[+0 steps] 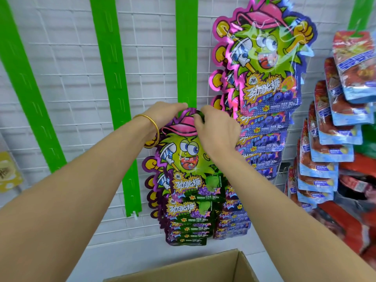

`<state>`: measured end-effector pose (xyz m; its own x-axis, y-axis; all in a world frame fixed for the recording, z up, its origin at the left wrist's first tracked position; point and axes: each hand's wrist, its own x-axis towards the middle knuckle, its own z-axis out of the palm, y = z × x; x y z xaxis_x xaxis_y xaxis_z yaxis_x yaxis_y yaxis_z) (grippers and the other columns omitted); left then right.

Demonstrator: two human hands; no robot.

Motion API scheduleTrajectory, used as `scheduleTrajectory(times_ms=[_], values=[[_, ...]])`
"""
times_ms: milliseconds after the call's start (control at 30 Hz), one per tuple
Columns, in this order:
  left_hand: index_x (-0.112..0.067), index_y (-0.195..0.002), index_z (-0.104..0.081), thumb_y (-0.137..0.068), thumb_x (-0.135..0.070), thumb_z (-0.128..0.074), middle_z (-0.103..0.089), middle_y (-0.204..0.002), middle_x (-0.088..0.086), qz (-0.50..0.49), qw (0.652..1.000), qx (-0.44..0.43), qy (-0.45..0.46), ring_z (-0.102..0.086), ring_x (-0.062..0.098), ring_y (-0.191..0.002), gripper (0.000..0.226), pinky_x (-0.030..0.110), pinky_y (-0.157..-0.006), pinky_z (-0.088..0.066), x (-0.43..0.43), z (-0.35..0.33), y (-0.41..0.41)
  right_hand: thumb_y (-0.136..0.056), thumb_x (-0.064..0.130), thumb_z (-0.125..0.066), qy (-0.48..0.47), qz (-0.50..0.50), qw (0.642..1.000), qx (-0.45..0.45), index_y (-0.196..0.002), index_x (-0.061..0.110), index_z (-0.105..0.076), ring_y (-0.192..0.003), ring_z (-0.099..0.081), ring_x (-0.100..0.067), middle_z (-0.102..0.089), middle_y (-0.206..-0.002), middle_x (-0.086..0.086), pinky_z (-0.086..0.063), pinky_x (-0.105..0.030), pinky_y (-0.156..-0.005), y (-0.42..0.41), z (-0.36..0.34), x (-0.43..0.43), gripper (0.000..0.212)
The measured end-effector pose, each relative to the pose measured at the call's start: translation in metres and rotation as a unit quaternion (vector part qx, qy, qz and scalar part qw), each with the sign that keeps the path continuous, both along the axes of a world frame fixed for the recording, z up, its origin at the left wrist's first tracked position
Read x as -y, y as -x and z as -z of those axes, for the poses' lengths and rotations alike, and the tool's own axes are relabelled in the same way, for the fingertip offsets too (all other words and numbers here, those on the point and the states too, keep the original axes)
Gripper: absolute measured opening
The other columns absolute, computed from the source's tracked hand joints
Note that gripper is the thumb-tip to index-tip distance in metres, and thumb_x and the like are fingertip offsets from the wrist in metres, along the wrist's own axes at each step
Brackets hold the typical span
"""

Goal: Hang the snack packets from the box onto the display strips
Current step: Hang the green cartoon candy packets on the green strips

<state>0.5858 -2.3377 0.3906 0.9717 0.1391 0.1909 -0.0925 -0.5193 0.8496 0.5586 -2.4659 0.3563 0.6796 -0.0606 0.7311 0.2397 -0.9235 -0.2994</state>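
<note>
Both hands are raised to the top edge of a foil snack packet (183, 157), cut to a jagged outline with a purple rim and printed with a green spiky cartoon figure in a pink cap. The left hand (164, 116), with a gold bangle (152, 129) on its wrist, curls its fingers (179, 106) over the packet's upper left corner. The right hand (216, 129) pinches the packet's top between thumb and bent fingers (201, 117), right where it meets the lower visible end of a flat green plastic display strip (186, 47). The packet lies against this strip and overlaps a column of like purple-rimmed packets (187, 222) hanging below it. The strip hangs on a white wire grid (71, 58), and two more green strips (109, 58) hang to its left, both bare. Just to the right, a second column of magenta-rimmed packets (264, 58) with the same figure and blue lower panels hangs down the grid, touching the right hand's side. Further right, overlapping red and blue pouches (335, 129) hang in tilted rows. A yellow card (8, 171) shows at the left edge, too blurred to read. At the bottom, below the arms, is the open corner of a brown cardboard box (203, 267); its inside is out of sight.
</note>
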Motion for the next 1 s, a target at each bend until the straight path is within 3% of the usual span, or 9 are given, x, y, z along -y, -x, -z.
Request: scheduleTrajectory(times_ms=[100, 267, 367, 500, 567, 667, 733, 867, 1000], values=[[-0.006, -0.104, -0.062, -0.085, -0.048, -0.054, -0.061, -0.114, 0.017, 0.005, 1.0, 0.004, -0.011, -0.057, 0.028, -0.1, 0.047, 0.033, -0.086, -0.042, 0.0, 0.002, 0.003, -0.095, 0.036, -0.042, 0.003, -0.007, 1.0, -0.019, -0.095, 0.016, -0.058, -0.087, -0.062, -0.032, -0.067, -0.093, -0.008, -0.029, -0.03, -0.06, -0.003, 0.006, 0.001, 0.026], [-0.009, -0.086, -0.059, -0.088, -0.041, -0.055, -0.055, -0.074, 0.003, 0.041, 0.999, 0.001, 0.028, -0.047, 0.014, -0.065, 0.032, 0.024, -0.061, -0.038, -0.004, 0.007, 0.006, -0.095, 0.041, -0.045, -0.005, -0.045, 0.997, -0.061, -0.102, 0.016, -0.061, -0.091, -0.061, -0.031, -0.067, -0.096, -0.008, -0.034, -0.03, -0.061, -0.005, 0.02, 0.004, 0.031], [-0.005, -0.07, -0.058, -0.082, -0.021, -0.062, -0.049, -0.064, 0.005, 0.067, 0.997, 0.039, -0.028, -0.041, 0.016, -0.06, 0.02, 0.027, -0.059, -0.034, -0.009, 0.014, 0.009, -0.094, 0.043, -0.046, -0.023, -0.069, 0.995, -0.072, -0.107, 0.017, -0.061, -0.093, -0.061, -0.032, -0.067, -0.099, -0.008, -0.035, -0.03, -0.062, -0.004, 0.022, 0.006, 0.032], [0.003, -0.104, -0.059, -0.073, -0.003, -0.054, -0.051, -0.082, 0.009, 0.075, 0.991, 0.073, -0.09, -0.047, 0.017, -0.074, 0.032, 0.021, -0.064, -0.041, -0.013, 0.027, 0.016, -0.093, 0.037, -0.05, -0.022, -0.088, 0.994, -0.057, -0.112, 0.012, -0.054, -0.096, -0.059, -0.03, -0.061, -0.107, -0.008, -0.037, -0.033, -0.064, 0.002, 0.025, 0.006, 0.031], [-0.007, -0.123, -0.052, -0.077, 0.001, -0.054, -0.059, -0.106, 0.01, 0.033, 0.976, 0.151, -0.15, -0.055, 0.019, -0.097, 0.047, 0.02, -0.083, -0.043, -0.017, 0.039, 0.03, -0.092, 0.031, -0.053, 0.006, -0.083, 0.996, -0.021, -0.114, 0.009, -0.051, -0.098, -0.056, -0.03, -0.057, -0.11, -0.01, -0.039, -0.035, -0.069, 0.009, 0.032, 0.009, 0.031], [-0.014, -0.124, -0.052, -0.073, -0.008, -0.056, -0.056, -0.117, 0.007, -0.006, 0.934, 0.276, -0.226, -0.05, 0.023, -0.111, 0.051, 0.023, -0.094, -0.032, -0.024, 0.073, 0.066, -0.085, 0.021, -0.061, 0.03, -0.046, 0.994, 0.09, -0.114, 0.008, -0.055, -0.1, -0.052, -0.032, -0.057, -0.111, -0.011, -0.036, -0.035, -0.082, 0.03, 0.057, 0.025, 0.032], [-0.017, -0.119, -0.054, -0.071, -0.012, -0.054, -0.054, -0.11, -0.002, 0.014, 0.939, 0.272, -0.212, -0.051, 0.02, -0.108, 0.049, 0.025, -0.094, -0.037, -0.028, 0.109, 0.094, -0.084, 0.018, -0.06, -0.001, -0.051, 0.992, 0.117, -0.112, 0.01, -0.057, -0.1, -0.052, -0.029, -0.058, -0.11, -0.008, -0.036, -0.033, -0.084, 0.051, 0.094, 0.034, 0.029], [-0.028, -0.111, -0.055, -0.08, -0.013, -0.055, -0.049, -0.105, -0.016, 0.091, 0.976, 0.124, -0.155, -0.048, 0.006, -0.105, 0.035, 0.027, -0.092, -0.043, -0.031, 0.194, 0.15, -0.087, 0.016, -0.057, -0.112, -0.152, 0.972, -0.14, -0.102, 0.017, -0.058, -0.089, -0.059, -0.019, -0.057, -0.098, 0.002, -0.051, -0.037, -0.071, 0.088, 0.207, 0.043, 0.015], [-0.03, -0.103, -0.052, -0.083, -0.004, -0.057, -0.053, -0.114, -0.005, 0.103, 0.985, -0.08, -0.109, -0.054, 0.01, -0.102, 0.033, 0.03, -0.092, -0.047, -0.045, 0.255, 0.171, -0.088, 0.025, -0.061, -0.098, -0.155, 0.846, -0.5, -0.115, 0.012, -0.057, -0.102, -0.058, -0.017, -0.062, -0.109, -0.002, -0.039, -0.019, -0.078, 0.106, 0.32, 0.059, 0.03]])
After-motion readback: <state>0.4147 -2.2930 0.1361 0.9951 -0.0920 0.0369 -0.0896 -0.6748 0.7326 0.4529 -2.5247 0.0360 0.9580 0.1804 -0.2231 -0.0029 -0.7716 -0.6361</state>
